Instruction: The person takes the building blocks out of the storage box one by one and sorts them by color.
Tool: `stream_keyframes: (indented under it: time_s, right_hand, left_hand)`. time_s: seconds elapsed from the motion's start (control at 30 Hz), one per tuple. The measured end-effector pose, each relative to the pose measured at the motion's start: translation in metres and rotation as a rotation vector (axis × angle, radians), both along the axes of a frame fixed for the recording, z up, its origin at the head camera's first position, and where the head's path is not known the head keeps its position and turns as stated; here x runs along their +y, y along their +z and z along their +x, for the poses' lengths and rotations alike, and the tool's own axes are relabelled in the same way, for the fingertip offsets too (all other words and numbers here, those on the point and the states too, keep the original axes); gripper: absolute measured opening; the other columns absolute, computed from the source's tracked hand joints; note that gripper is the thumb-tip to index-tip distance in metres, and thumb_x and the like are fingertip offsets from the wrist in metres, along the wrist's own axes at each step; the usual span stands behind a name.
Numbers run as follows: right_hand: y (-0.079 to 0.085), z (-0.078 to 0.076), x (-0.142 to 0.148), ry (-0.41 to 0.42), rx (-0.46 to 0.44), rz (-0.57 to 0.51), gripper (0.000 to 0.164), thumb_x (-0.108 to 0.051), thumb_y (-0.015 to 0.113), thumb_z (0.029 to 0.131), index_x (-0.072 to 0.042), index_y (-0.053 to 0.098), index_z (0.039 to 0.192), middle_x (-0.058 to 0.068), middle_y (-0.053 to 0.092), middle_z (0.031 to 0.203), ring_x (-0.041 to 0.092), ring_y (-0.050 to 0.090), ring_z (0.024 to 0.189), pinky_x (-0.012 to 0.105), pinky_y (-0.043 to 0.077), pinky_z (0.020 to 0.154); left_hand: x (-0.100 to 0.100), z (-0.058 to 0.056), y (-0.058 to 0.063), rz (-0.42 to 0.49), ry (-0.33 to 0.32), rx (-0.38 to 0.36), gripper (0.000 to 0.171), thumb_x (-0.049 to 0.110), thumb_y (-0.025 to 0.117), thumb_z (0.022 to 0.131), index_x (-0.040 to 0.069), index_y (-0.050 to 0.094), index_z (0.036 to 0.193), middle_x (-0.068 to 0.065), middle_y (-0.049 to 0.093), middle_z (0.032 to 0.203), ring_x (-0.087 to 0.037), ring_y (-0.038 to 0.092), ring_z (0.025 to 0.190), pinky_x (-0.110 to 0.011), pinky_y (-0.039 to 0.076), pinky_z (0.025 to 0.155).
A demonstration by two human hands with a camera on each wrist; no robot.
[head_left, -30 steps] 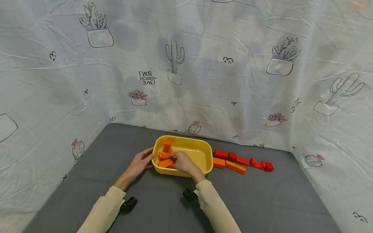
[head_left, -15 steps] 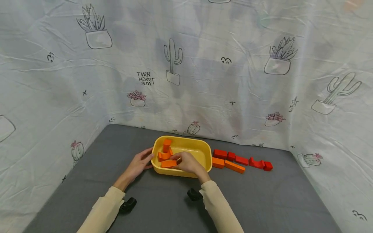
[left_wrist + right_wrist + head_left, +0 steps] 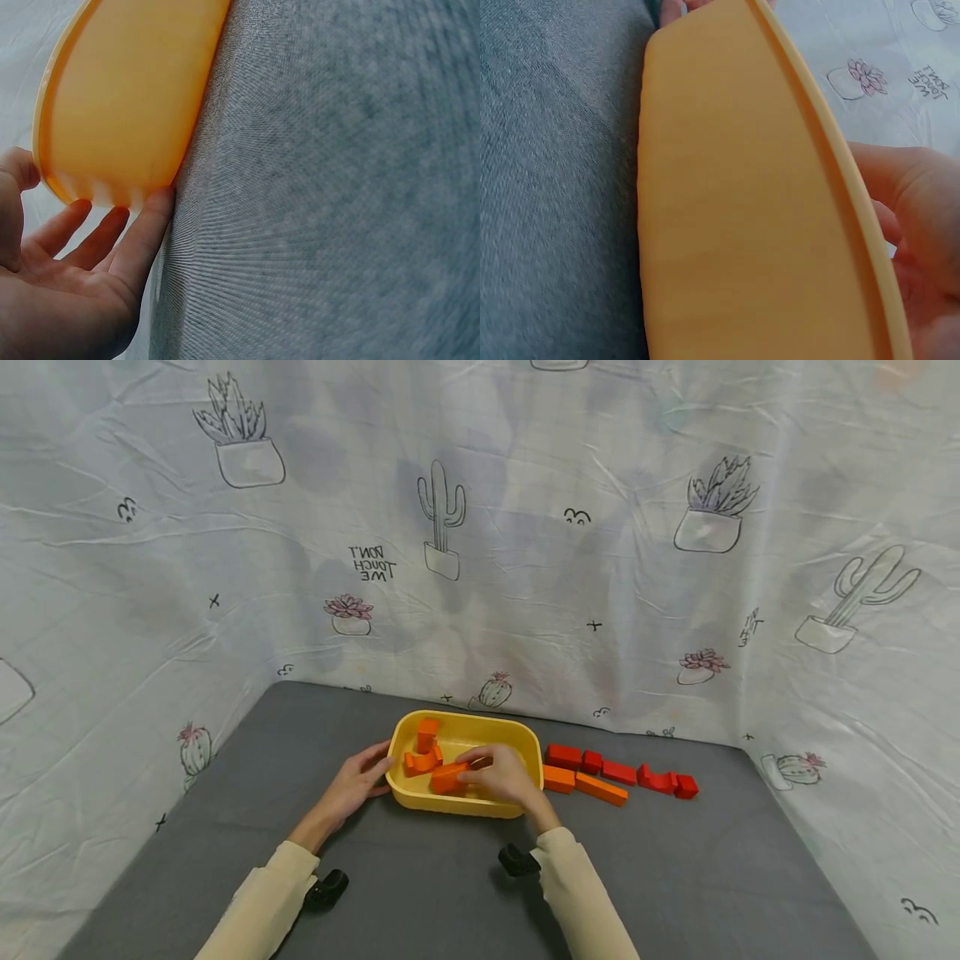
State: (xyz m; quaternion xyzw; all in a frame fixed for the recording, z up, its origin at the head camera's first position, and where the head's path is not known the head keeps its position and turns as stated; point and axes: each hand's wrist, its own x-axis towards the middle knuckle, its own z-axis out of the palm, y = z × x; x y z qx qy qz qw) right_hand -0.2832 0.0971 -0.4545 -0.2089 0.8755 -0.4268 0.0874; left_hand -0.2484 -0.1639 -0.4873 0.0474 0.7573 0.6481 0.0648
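A yellow tub (image 3: 450, 804) sits on the grey table. My left hand (image 3: 351, 789) is at its left end. In the left wrist view, fairly straight fingertips touch the tub's outer wall and the thumb is at the rim. Inside the tub, my right hand (image 3: 504, 775) pinches an orange rectangular block (image 3: 447, 779) by its right end. An orange curved block (image 3: 423, 762) and a small orange block (image 3: 427, 735) lie left of it in the tub. In the right wrist view, the tub's wall (image 3: 727, 180) hides the held block and part of the right hand (image 3: 922, 232).
Right of the tub, several red blocks (image 3: 618, 772) form a row. In front of that row lie an orange block (image 3: 558, 779) and a longer orange block (image 3: 602, 789). A white curtain (image 3: 510, 593) with plant drawings surrounds the table (image 3: 420, 893) at the back and sides.
My right hand has moved rightward inside the tub, taking the orange rectangular block away from the curved one and turning it. My left hand has kept its place at the tub's end.
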Motion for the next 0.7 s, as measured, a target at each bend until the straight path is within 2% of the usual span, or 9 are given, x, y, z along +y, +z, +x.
stream_keyframes:
  time_s: [0.1,0.17,0.27,0.33,0.47,0.57,0.7]
  right_hand:
    - [0.002,0.0,0.006,-0.024,-0.019,-0.081,0.024,-0.024,0.072,0.078,-0.015,0.071,0.1,-0.001,0.066,0.099,0.017,0.061,0.087,0.025,0.052,0.071]
    - [0.012,0.005,0.01,-0.026,-0.044,-0.146,0.025,-0.018,0.07,0.079,-0.009,0.069,0.102,0.007,0.065,0.101,0.02,0.062,0.087,0.028,0.053,0.071]
    - [0.021,0.009,0.018,-0.04,-0.071,-0.234,0.028,-0.015,0.07,0.079,-0.002,0.067,0.104,0.012,0.065,0.1,0.021,0.063,0.082,0.032,0.054,0.069]
    - [0.032,0.014,0.021,-0.054,-0.1,-0.263,0.03,-0.013,0.069,0.08,0.002,0.065,0.106,0.017,0.064,0.101,0.027,0.063,0.084,0.038,0.053,0.073]
    - [0.039,0.014,0.03,-0.081,-0.151,-0.307,0.033,-0.013,0.068,0.081,0.005,0.062,0.109,0.02,0.063,0.101,0.036,0.061,0.088,0.046,0.05,0.081]
    - [0.033,0.009,0.039,-0.098,-0.185,-0.355,0.035,-0.014,0.069,0.08,0.005,0.062,0.108,0.02,0.064,0.1,0.035,0.062,0.088,0.047,0.048,0.083]
    - [0.024,0.003,0.048,-0.145,-0.22,-0.408,0.034,-0.017,0.072,0.078,0.002,0.064,0.106,0.015,0.065,0.099,0.025,0.064,0.086,0.045,0.049,0.083]
  left_hand:
    - [0.0,0.0,0.0,0.0,-0.002,-0.002,0.049,0.028,0.046,0.095,0.012,0.033,0.14,-0.013,0.034,0.14,-0.03,0.042,0.121,-0.037,0.051,0.083]
    - [0.0,0.0,0.0,0.0,0.0,-0.004,0.049,0.028,0.045,0.095,0.012,0.033,0.14,-0.013,0.034,0.14,-0.03,0.042,0.121,-0.037,0.051,0.083]
    - [0.0,-0.001,-0.001,-0.003,0.001,-0.007,0.049,0.028,0.045,0.095,0.012,0.033,0.14,-0.013,0.034,0.14,-0.03,0.042,0.121,-0.037,0.051,0.083]
    - [0.0,-0.001,-0.002,-0.005,0.004,-0.01,0.049,0.028,0.046,0.095,0.012,0.032,0.14,-0.013,0.034,0.14,-0.03,0.042,0.121,-0.037,0.051,0.083]
    - [0.0,-0.002,-0.003,-0.003,0.009,-0.013,0.049,0.028,0.046,0.095,0.013,0.033,0.14,-0.013,0.034,0.14,-0.03,0.042,0.121,-0.037,0.051,0.083]
    - [0.0,-0.002,-0.003,-0.006,0.007,-0.009,0.05,0.029,0.046,0.095,0.012,0.033,0.14,-0.013,0.034,0.14,-0.03,0.042,0.121,-0.037,0.05,0.083]
    - [0.0,-0.001,-0.003,-0.002,0.003,0.0,0.049,0.029,0.046,0.095,0.013,0.033,0.14,-0.013,0.036,0.139,-0.03,0.042,0.121,-0.038,0.05,0.083]
